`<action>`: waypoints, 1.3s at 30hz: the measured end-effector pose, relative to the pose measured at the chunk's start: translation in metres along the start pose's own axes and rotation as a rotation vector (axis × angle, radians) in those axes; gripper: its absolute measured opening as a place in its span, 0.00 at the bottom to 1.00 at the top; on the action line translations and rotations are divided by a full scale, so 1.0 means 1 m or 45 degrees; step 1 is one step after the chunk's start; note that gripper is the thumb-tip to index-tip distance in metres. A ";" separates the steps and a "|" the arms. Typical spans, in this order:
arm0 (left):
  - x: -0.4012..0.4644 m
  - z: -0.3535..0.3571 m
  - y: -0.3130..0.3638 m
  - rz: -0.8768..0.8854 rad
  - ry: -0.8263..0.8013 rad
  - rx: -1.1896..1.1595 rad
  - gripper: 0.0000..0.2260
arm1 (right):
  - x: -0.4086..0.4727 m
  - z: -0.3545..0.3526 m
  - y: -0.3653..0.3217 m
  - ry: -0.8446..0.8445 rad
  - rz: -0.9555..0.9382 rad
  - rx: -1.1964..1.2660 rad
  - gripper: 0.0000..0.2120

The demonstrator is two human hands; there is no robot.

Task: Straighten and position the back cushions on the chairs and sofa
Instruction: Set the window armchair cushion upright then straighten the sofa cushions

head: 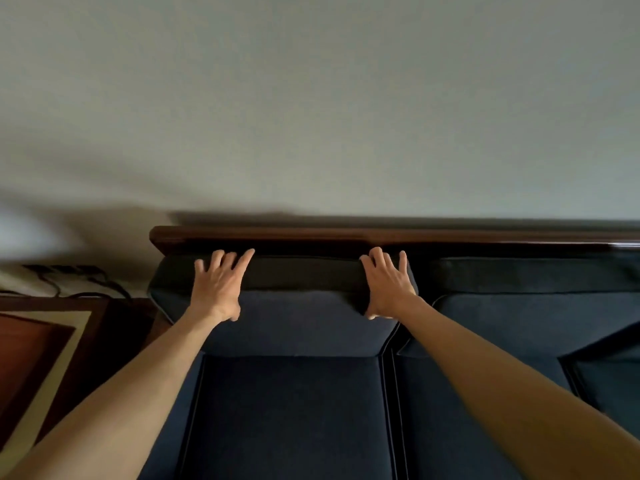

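Observation:
A dark blue back cushion (pixel 298 317) stands upright at the left end of the sofa, against the dark wooden back rail (pixel 346 235). My left hand (pixel 220 285) lies flat on the cushion's top left part, fingers spread and straight. My right hand (pixel 389 284) presses on its top right corner, fingers straight, thumb down the front face. A second blue back cushion (pixel 519 306) stands to the right of it. Blue seat cushions (pixel 287 410) lie below.
A pale wall (pixel 311 116) rises directly behind the sofa. To the left stands a wooden side table (pixel 52 344) with a light inlay border. A dark cushion corner (pixel 609 368) shows at the right edge.

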State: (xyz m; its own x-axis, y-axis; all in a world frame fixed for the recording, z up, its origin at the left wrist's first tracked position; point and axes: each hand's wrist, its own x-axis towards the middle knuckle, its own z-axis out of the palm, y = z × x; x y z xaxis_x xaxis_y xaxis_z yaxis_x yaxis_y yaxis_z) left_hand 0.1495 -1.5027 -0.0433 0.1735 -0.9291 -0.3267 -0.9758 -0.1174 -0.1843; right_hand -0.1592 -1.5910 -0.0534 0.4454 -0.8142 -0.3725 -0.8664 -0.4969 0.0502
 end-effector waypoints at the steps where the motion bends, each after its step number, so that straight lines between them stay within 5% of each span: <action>1: -0.002 0.000 0.001 0.007 0.028 0.010 0.55 | -0.002 0.002 -0.001 0.007 0.003 0.006 0.57; 5: -0.019 -0.002 0.000 0.048 0.195 0.003 0.41 | -0.020 0.003 0.000 0.149 0.038 -0.020 0.47; 9: -0.034 0.010 0.000 0.060 0.419 -0.068 0.38 | -0.040 0.013 0.009 0.311 0.052 -0.022 0.44; 19: -0.037 0.027 0.009 0.040 0.346 -0.083 0.41 | -0.041 0.023 0.004 0.226 0.082 0.022 0.47; 23: -0.034 0.027 0.011 0.007 0.249 -0.097 0.50 | -0.044 0.027 -0.021 0.223 0.206 0.074 0.54; 29: -0.038 0.031 0.079 0.126 0.265 -0.275 0.55 | -0.039 0.029 -0.086 0.247 -0.183 0.108 0.59; 39: -0.034 0.036 0.012 -0.031 0.153 -0.350 0.56 | -0.045 0.022 0.000 0.027 0.077 0.168 0.57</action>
State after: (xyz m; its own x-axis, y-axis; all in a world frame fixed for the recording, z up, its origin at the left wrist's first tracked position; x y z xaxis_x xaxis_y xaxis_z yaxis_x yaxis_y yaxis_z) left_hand 0.1366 -1.4602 -0.0680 0.1962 -0.9577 -0.2105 -0.9738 -0.2155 0.0727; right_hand -0.1846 -1.5480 -0.0568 0.3946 -0.8483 -0.3530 -0.9134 -0.4039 -0.0506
